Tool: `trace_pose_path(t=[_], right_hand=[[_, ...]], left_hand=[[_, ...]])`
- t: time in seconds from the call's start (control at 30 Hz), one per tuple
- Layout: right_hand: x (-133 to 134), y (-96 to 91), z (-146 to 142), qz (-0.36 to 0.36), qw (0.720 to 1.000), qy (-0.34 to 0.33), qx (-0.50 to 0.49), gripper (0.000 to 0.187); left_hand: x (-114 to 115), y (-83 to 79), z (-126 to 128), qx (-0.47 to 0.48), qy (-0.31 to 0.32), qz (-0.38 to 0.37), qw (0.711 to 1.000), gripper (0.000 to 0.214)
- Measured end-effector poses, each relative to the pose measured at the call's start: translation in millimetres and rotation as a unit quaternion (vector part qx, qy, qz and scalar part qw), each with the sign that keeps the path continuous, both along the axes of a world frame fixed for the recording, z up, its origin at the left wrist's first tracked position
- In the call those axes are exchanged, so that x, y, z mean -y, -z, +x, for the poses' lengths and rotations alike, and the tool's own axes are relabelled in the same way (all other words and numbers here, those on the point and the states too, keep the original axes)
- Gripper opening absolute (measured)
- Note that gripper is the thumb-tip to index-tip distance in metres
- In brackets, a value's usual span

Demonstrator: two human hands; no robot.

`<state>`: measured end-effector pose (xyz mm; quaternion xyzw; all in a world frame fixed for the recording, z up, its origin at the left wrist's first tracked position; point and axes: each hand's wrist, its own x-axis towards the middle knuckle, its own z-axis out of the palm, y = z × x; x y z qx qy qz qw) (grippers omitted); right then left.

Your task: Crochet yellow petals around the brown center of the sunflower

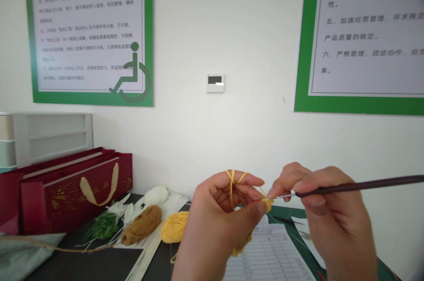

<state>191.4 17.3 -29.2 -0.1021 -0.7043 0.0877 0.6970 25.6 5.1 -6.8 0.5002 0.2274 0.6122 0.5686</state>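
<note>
My left hand (228, 219) pinches a small yellow crochet piece (267, 204) between thumb and fingers, and yellow yarn (232, 176) loops round its index finger. More of the yellow crochet shows below the palm, partly hidden by the hand. In my right hand (331, 214) is a crochet hook (361, 185) with a dark handle, held level and closed in the fingers. Its thin metal tip meets the yellow piece at my left fingertips. Behind my left wrist lies a yellow yarn ball (174, 227), partly covered by the arm.
Brown yarn (141, 225), green yarn (103, 226) and white yarn (156, 195) lie on the dark table at left, near red gift bags (89, 192) and a white drawer unit (59, 131). A printed sheet (270, 254) rests on a green cutting mat (281, 214) below my hands.
</note>
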Motion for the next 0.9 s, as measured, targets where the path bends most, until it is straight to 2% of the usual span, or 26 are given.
trace_pose_path(t=[0.17, 0.3, 0.4, 0.53, 0.63, 0.73, 0.8, 0.9], right_hand=[[1.1, -1.8, 5.9, 0.073, 0.992, 0.067, 0.073, 0.012], [4.1, -6.1, 5.6, 0.162, 0.963, 0.138, 0.163, 0.021], [6.6, -7.2, -0.6, 0.214, 0.939, 0.189, 0.193, 0.029], [2.3, -1.4, -11.0, 0.246, 0.935, 0.207, 0.152, 0.037], [-5.7, 6.4, -16.4, 0.241, 0.948, 0.177, 0.111, 0.050], [-13.3, 15.2, -21.7, 0.222, 0.958, 0.172, 0.063, 0.053], [-16.9, 20.2, -26.0, 0.212, 0.954, 0.213, 0.009, 0.048], [-18.4, 21.9, -31.9, 0.272, 0.906, 0.322, -0.038, 0.035]], left_hand=[[-1.7, 1.3, 0.2, -0.014, -0.016, 0.006, 1.000, 0.022], [-2.5, 2.1, -0.3, 0.010, -0.015, 0.013, 1.000, 0.022], [-3.7, 2.9, -1.6, 0.025, 0.014, 0.018, 0.999, 0.024], [-3.2, 1.5, -4.4, 0.045, 0.066, 0.013, 0.997, 0.031], [-0.3, -1.5, -4.7, 0.060, 0.066, -0.005, 0.996, 0.037], [2.2, -2.7, -0.6, 0.088, 0.050, -0.025, 0.995, 0.042], [3.3, -1.7, 4.7, 0.110, 0.036, -0.039, 0.993, 0.042], [5.2, 0.8, 13.5, 0.126, -0.001, -0.032, 0.992, 0.033]])
